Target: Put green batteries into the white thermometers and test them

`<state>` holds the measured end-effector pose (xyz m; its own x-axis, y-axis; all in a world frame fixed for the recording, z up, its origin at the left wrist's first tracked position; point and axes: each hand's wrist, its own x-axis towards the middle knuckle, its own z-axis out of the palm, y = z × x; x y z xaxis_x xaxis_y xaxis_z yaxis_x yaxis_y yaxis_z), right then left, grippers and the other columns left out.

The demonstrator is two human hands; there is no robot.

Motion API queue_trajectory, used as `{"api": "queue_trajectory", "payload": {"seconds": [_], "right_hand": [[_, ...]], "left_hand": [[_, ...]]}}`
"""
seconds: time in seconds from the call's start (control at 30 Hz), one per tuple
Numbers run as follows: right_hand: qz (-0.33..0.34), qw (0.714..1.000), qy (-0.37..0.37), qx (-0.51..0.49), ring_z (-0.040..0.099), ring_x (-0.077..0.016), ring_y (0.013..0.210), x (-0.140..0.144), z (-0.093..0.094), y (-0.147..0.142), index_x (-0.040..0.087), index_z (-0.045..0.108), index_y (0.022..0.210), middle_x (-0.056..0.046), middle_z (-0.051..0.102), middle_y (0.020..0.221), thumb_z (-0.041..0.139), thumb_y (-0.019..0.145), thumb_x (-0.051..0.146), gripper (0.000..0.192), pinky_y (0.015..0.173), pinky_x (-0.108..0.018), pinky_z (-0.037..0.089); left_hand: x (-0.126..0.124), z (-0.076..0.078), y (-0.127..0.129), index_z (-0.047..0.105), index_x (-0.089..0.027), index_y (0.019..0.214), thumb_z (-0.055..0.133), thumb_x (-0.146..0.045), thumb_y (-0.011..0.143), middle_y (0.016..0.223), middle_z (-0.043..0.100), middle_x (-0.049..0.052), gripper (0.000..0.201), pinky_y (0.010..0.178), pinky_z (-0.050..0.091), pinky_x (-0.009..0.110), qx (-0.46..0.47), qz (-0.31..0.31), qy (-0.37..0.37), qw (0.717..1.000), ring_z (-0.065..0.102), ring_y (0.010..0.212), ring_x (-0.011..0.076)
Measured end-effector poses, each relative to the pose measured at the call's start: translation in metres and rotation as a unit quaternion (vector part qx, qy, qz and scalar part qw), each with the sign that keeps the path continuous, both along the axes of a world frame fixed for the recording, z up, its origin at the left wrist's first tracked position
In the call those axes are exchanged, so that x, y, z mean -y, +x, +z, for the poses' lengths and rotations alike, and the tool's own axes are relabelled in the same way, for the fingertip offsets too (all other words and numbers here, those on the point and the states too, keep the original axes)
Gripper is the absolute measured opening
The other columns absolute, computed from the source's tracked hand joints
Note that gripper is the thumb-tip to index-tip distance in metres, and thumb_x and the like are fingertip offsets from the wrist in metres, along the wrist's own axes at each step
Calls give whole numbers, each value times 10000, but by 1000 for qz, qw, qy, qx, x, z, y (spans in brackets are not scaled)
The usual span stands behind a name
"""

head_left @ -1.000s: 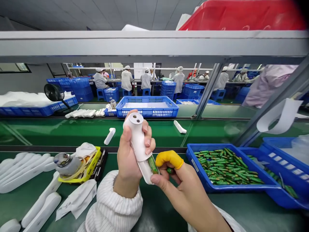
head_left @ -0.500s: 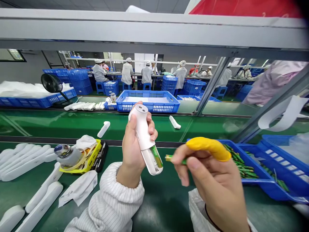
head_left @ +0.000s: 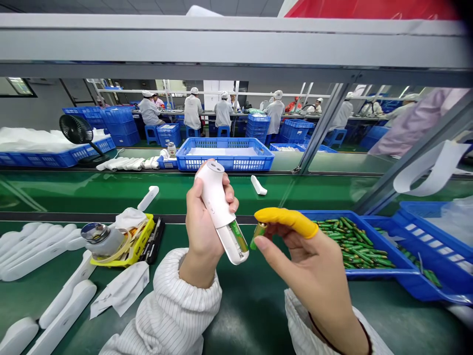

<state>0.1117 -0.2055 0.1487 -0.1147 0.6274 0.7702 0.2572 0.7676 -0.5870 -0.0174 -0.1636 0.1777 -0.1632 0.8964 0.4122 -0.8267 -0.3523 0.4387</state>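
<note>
White handheld device (head_left: pixel 215 197), compartment open, one green battery (head_left: pixel 238 235) inside, clasped in left hand (head_left: pixel 204 219); right hand (head_left: pixel 310 261) pinches another battery (head_left: pixel 258 234).

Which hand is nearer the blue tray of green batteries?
Right. The right hand partly hides the tray; the left hand is farther left, holding the white device.

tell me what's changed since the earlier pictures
The right hand has moved right, off the open end of the white device, and turned a green battery nearly upright between thumb and yellow-covered finger. On the green belt, two white pieces have slid left. The left hand still grips the device, with another battery visible inside.
</note>
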Motion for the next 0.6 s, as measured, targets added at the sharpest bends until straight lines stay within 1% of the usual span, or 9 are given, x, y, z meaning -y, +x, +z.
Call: {"api": "queue_trajectory", "payload": {"seconds": [0.07, 0.17, 0.23, 0.3, 0.33, 0.4, 0.47, 0.53, 0.6], "right_hand": [[3, 999, -20, -45, 622, -105, 698, -3, -3, -3, 257, 636, 1030, 32, 661, 823, 671, 842, 112, 240, 650, -190, 530], [-20, 999, -30, -28, 581, -103, 646, -8, -7, -9, 237, 653, 992, 27, 630, 765, 689, 840, 154, 177, 580, -191, 494], [-35, 999, -17, 5, 548, -101, 637, -10, -10, -13, 221, 651, 983, 18, 599, 770, 682, 860, 193, 130, 559, -197, 470], [-36, 999, 17, 35, 561, -108, 693, -10, -12, -18, 203, 633, 1030, -11, 601, 868, 623, 909, 207, 122, 578, -203, 478], [-32, 998, 37, 49, 587, -123, 760, -9, -14, -20, 194, 616, 1074, -34, 608, 946, 605, 922, 218, 154, 616, -213, 498], [-19, 995, 64, 71, 616, -171, 958, -7, -17, -26, 173, 567, 1178, -85, 604, 1118, 615, 919, 238, 271, 762, -249, 539], [-4, 995, 62, 83, 579, -202, 1136, -6, -21, -31, 156, 519, 1257, -113, 578, 1238, 648, 897, 233, 390, 936, -284, 516], [11, 995, 45, 91, 543, -194, 1214, -9, -23, -33, 153, 507, 1287, -110, 565, 1295, 635, 901, 196, 408, 1034, -290, 468], [10, 995, 37, 97, 538, -186, 1231, -13, -24, -30, 152, 518, 1294, -101, 575, 1307, 598, 922, 175, 381, 1060, -295, 452]], "left_hand": [[2, -2, 5, 527, -179, 1051, 365, -282, 943, 771, 531, 21, 221, 450, 411, 135, -11, -6, -4, 1000, 477, 537, 72], [5, -6, 11, 512, -197, 1089, 429, -337, 923, 780, 526, 14, 232, 458, 424, 147, -14, -4, -36, 999, 471, 521, 72], [5, -7, 12, 523, -180, 1018, 407, -349, 930, 767, 517, 13, 224, 458, 423, 147, 2, 16, -64, 998, 466, 514, 68], [2, -8, 10, 529, -157, 907, 365, -344, 941, 730, 501, 12, 251, 456, 413, 140, 19, 41, -82, 996, 464, 512, 64], [-1, -8, 8, 527, -152, 864, 354, -351, 944, 706, 488, 9, 276, 458, 411, 138, 26, 52, -88, 994, 460, 507, 63], [-5, -8, 2, 524, -150, 822, 351, -369, 942, 673, 467, 1, 304, 458, 406, 139, 41, 68, -97, 992, 450, 492, 61], [-10, -7, -3, 527, -152, 822, 356, -368, 940, 683, 475, -2, 299, 456, 402, 140, 54, 76, -97, 991, 446, 482, 56], [-14, -6, -6, 536, -151, 841, 367, -348, 949, 725, 508, 2, 282, 462, 406, 141, 59, 88, -93, 990, 460, 491, 50], [-17, -4, -7, 557, -144, 874, 376, -348, 971, 752, 541, 5, 289, 503, 445, 144, 56, 108, -89, 989, 504, 528, 52]]}}
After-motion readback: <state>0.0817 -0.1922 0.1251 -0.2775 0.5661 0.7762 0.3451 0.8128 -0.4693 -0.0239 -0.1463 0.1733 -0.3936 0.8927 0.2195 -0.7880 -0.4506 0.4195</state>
